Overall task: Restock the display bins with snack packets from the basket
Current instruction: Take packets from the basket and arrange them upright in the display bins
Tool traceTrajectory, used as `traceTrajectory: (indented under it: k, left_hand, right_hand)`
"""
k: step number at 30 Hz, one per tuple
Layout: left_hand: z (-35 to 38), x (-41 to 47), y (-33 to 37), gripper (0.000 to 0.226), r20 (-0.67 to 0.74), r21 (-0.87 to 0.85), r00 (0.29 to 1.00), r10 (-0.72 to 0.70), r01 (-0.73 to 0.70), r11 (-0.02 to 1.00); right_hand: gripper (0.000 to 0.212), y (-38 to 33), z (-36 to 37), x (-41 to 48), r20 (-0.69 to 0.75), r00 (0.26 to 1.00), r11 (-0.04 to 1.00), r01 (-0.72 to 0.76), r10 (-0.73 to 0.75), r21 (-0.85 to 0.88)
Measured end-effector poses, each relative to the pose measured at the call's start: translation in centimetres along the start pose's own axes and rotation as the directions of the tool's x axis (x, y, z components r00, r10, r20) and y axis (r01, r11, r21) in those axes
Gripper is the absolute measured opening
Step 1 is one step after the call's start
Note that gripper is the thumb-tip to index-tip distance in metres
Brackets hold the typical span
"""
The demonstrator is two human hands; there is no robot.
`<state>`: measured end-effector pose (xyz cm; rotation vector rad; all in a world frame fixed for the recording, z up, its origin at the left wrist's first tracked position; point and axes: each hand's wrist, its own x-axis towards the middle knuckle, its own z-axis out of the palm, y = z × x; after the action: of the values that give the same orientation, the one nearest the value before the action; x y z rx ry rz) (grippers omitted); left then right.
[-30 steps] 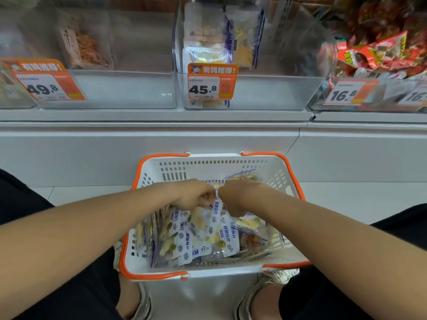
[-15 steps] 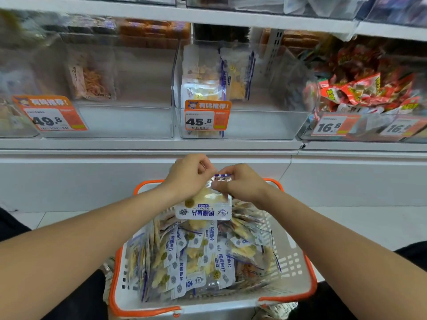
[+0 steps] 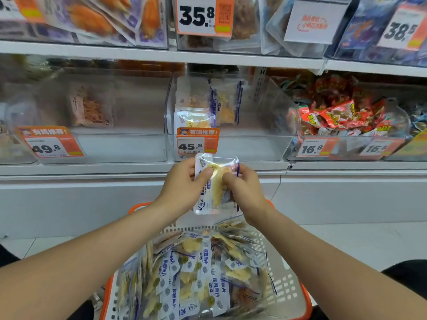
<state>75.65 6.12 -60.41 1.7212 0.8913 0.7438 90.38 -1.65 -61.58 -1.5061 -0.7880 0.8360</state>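
My left hand (image 3: 182, 184) and my right hand (image 3: 245, 190) both pinch a small bundle of clear snack packets (image 3: 213, 181) with white-and-blue labels and yellow pieces inside. I hold it upright above the basket, just below the 45.8 price tag (image 3: 197, 144). The white basket with an orange rim (image 3: 293, 294) sits on the floor in front of me, heaped with several of the same packets (image 3: 196, 271). The clear middle display bin (image 3: 231, 144) behind the tag holds a few matching packets (image 3: 208, 107) standing at its left side.
A clear bin (image 3: 122, 146) tagged 49.8 on the left holds one packet of orange strips. On the right, a bin (image 3: 342, 148) tagged 16.8 is full of red packets. A white shelf (image 3: 161, 54) above carries more bins. My knees flank the basket.
Both hands have lifted a bundle of packets out of the basket and raised it toward the middle bin. The view has tilted up, showing the upper shelf.
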Motion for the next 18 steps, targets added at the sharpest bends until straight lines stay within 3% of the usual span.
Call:
traceTrajectory:
  k: [2, 5, 7, 10, 14, 18]
  left_hand:
    - [-0.3, 0.3, 1.6, 0.022, -0.018, 0.054, 0.994, 0.111, -0.110, 0.992]
    - [-0.7, 1.4, 3.7, 0.046, -0.093, 0.317, 0.948, 0.304, -0.262, 0.912]
    - [-0.8, 2.1, 5.1, 0.037, -0.115, 0.502, 0.900, 0.421, -0.313, 0.806]
    - [-0.8, 3.5, 6.3, 0.017, -0.118, 0.699, 0.883, 0.454, -0.251, 0.670]
    - [-0.8, 5.2, 6.5, 0.028, 0.032, 0.867, 0.898, 0.439, -0.244, 0.435]
    - [-1.1, 5.9, 6.2, 0.044, 0.208, 0.901, 0.908, 0.363, -0.322, 0.291]
  right_hand:
    - [0.011, -1.2, -0.1, 0.7, -0.046, 0.999, 0.998, 0.029, -0.027, 0.063]
    - [0.016, -3.8, -0.6, 2.6, -0.193, 0.981, 0.990, 0.055, -0.028, 0.133]
    - [0.014, -5.8, -1.1, 4.4, -0.266, 0.964, 0.980, 0.079, -0.028, 0.183]
    - [0.027, -8.3, -2.0, 7.2, -0.344, 0.938, 0.968, 0.131, -0.051, 0.213]
    - [0.018, -10.6, -2.5, 10.2, -0.508, 0.842, 0.976, 0.217, -0.180, 0.013]
    - [0.018, -11.2, -2.6, 13.4, -0.498, 0.805, 0.935, 0.190, -0.322, -0.298]
